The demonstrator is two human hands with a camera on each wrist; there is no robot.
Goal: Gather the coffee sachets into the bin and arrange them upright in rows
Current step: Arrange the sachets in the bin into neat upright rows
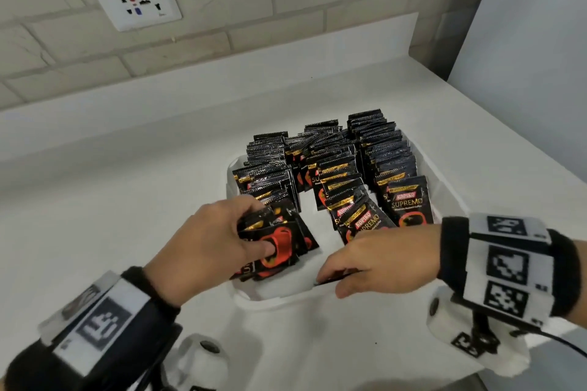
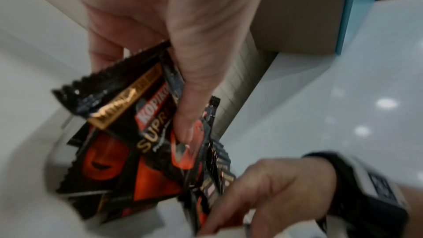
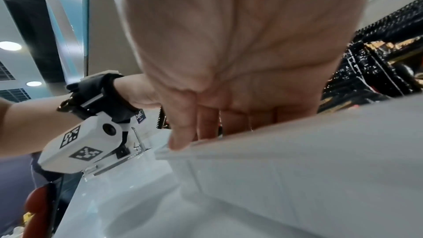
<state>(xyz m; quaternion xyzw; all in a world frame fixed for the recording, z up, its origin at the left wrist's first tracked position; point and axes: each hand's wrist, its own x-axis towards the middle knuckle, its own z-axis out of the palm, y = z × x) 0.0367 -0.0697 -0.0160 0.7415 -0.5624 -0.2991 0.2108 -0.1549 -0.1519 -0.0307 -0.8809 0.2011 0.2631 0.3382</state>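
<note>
A white bin (image 1: 286,297) on the counter holds rows of black coffee sachets (image 1: 336,168) standing upright. My left hand (image 1: 259,227) grips a fanned bundle of sachets (image 1: 279,244) at the bin's near left corner, thumb pressed on the front one. In the left wrist view the left hand (image 2: 144,95) clamps that bundle (image 2: 128,133). My right hand (image 1: 332,284) reaches over the near wall and pinches a dark sachet (image 1: 327,281) low inside it. In the right wrist view its thumb (image 3: 181,144) rests on the bin's rim (image 3: 297,151) and the fingers dip inside, hiding the sachet.
The bin stands on a white counter (image 1: 127,184) against a tiled wall with a socket plate (image 1: 136,0). A pale panel (image 1: 524,57) bounds the counter on the right. Bare counter lies to the left of the bin.
</note>
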